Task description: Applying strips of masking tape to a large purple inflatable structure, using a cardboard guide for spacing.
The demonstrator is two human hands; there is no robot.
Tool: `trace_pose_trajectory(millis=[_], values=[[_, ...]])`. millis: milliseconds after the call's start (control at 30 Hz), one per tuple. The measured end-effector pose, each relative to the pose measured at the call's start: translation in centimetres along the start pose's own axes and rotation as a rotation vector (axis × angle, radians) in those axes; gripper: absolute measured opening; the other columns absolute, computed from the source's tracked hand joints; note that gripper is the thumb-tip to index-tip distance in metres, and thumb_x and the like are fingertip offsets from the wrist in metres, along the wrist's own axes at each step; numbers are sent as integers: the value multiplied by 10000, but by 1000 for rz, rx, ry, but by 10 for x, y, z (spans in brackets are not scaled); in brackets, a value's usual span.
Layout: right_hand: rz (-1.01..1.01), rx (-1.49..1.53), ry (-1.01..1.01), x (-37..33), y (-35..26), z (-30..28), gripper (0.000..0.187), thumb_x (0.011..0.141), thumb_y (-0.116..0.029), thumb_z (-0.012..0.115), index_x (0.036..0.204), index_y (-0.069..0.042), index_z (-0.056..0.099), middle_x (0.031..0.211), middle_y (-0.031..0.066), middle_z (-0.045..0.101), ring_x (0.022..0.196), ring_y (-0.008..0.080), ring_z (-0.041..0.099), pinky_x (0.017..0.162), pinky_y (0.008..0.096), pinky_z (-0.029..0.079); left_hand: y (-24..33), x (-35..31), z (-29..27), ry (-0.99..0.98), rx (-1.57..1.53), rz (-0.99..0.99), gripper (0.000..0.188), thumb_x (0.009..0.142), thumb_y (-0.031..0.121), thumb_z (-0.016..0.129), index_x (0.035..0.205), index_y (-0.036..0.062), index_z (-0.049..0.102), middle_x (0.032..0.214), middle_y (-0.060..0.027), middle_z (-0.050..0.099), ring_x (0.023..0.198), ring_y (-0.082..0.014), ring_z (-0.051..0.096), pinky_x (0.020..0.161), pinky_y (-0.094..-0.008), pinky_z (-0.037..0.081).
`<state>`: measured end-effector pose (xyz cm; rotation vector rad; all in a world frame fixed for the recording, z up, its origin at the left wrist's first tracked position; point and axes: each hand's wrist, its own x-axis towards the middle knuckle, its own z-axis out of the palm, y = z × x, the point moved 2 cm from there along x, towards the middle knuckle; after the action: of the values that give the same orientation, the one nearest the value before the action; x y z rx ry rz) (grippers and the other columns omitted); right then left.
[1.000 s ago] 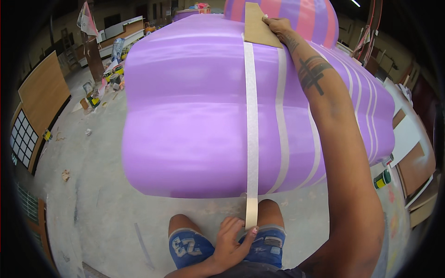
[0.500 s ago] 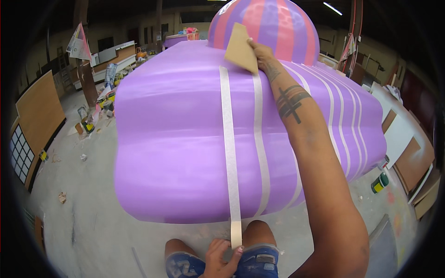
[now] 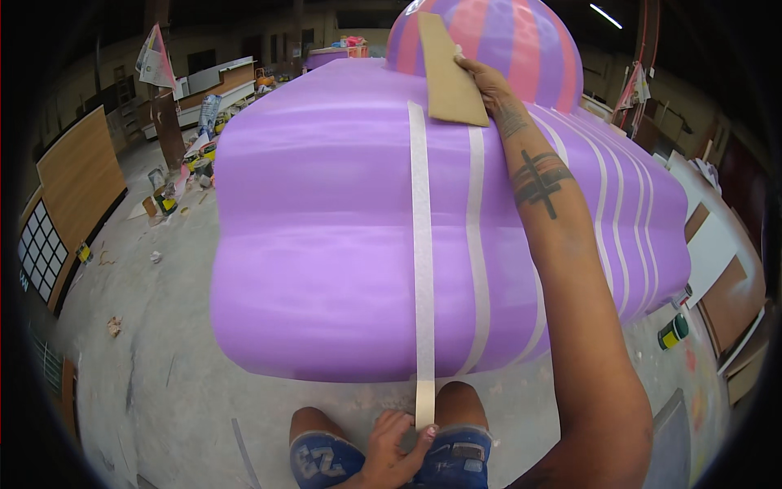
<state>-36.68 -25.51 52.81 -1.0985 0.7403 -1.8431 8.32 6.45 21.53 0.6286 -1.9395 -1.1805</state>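
Note:
A strip of pale masking tape (image 3: 421,212) runs down the front of a large, glossy purple wavy form (image 3: 318,277). Its loose lower end hangs past the form's bottom edge, pinched in my left hand (image 3: 393,452) between my knees. Up at the form's top, my right hand (image 3: 490,88) grips a tan piece of cardboard (image 3: 450,75) by its right edge, fingers partly behind it. The cardboard stands tilted just above and right of the tape's upper end; whether it touches the form I cannot tell. More pale tape strips (image 3: 477,244) follow the curves to the right.
A purple-and-pink striped dome (image 3: 521,49) rises behind the form. Paint cans (image 3: 673,332) and brown boards (image 3: 721,301) stand at right. Clutter (image 3: 175,191) and a wooden panel (image 3: 81,167) are at left. Crumpled paper (image 3: 114,327) lies on the concrete floor (image 3: 171,367).
The whole view has shifted, so the form sits farther right and slightly higher. In my right hand the cardboard has turned, its lower edge now nearly level. My left hand keeps the tape end.

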Motion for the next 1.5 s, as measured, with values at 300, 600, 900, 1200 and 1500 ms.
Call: trace_pose_trajectory(millis=[300,600,900,1200,1500], values=[[-177,-354,119,5,10,-7,506,970,-75,752,1339,202,544,1220,256,685,1038,302,738,834,385,673,-1,-1,-1,33,14,3,145,937,92,724,945,-18,630,887,-207,564,853,-396,545,773,-451,445],[-141,-486,192,4,17,-1,482,958,-49,761,1335,179,564,1183,244,709,990,280,763,825,352,691,-3,-1,-2,52,24,3,119,921,72,732,953,-15,657,877,-192,599,860,-379,563,779,-442,460],[-134,-550,154,5,16,2,474,967,-58,753,1328,183,564,1158,235,713,972,269,764,814,342,693,-5,0,-3,43,18,56,100,912,48,727,957,-13,661,874,-185,601,848,-381,566,773,-446,460],[-161,-540,152,-2,19,7,532,946,-68,777,1337,213,551,1190,277,688,1008,305,746,825,352,670,-15,-2,-1,-2,8,-3,150,922,67,751,1060,9,741,913,-133,689,907,-281,623,833,-392,493],[-153,-589,144,8,18,0,521,951,-78,773,1322,221,561,1182,288,692,1000,318,748,824,364,667,-10,1,-3,9,-20,12,121,933,111,757,992,6,756,890,-130,698,878,-300,633,823,-391,484]])
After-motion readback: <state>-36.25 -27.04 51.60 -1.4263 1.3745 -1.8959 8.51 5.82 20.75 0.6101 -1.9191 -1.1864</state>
